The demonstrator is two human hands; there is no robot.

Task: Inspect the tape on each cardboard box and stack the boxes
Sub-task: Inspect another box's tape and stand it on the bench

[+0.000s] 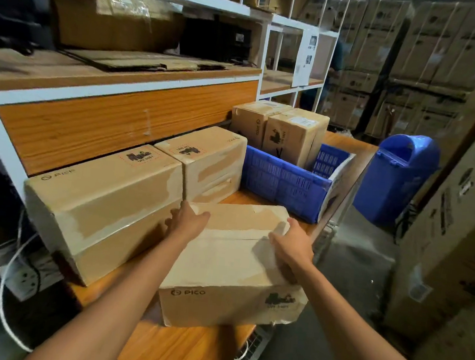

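Note:
A taped cardboard box marked PICO [230, 275] lies on the wooden table [185, 346] in front of me. My left hand [188, 221] rests on its far left top corner, fingers spread over the edge. My right hand [291, 246] lies flat on its top right, near the clear tape seam. To the left sit two more taped boxes, a long near one [97, 204] and a smaller one [212, 163] behind it. Two further boxes [290, 132] stand upright in a blue crate [282, 181].
A white metal shelf rack [129, 82] with wooden boards runs along the table's left side. A blue bin [399, 178] stands on the floor to the right. Large stacked cartons [457, 230] line the right wall. A white cable and socket [24, 275] hang at lower left.

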